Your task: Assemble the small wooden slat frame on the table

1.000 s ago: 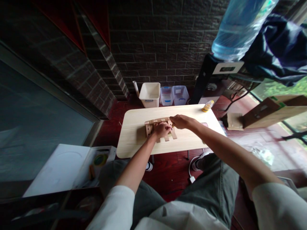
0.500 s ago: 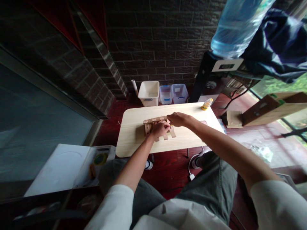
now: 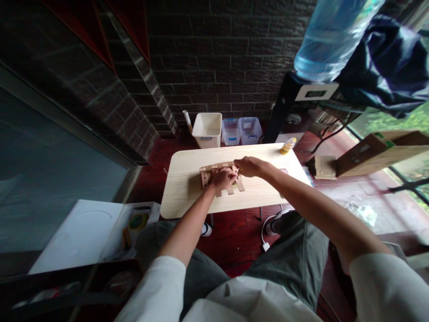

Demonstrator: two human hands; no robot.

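**Both hands on a wooden slat frame at mid-table**

Head view: A wooden slat frame (image 3: 205, 175) is seen lying flat on the light wooden table (image 3: 184, 197), near its middle. The left hand (image 3: 223, 179) is laid over the frame's slats with the fingers curled down; whether it is gripping or only pressing cannot be told. The right hand (image 3: 250, 166) is brought in from the right, and its fingertips are pinched on the frame's far right corner. The two hands are held just beside each other.

A small yellow bottle (image 3: 288, 146) is stood at the table's far right corner, well apart from the frame. Beyond the table, a white basket (image 3: 208, 129) and two clear bins (image 3: 241, 131) are set on the floor against the brick wall.
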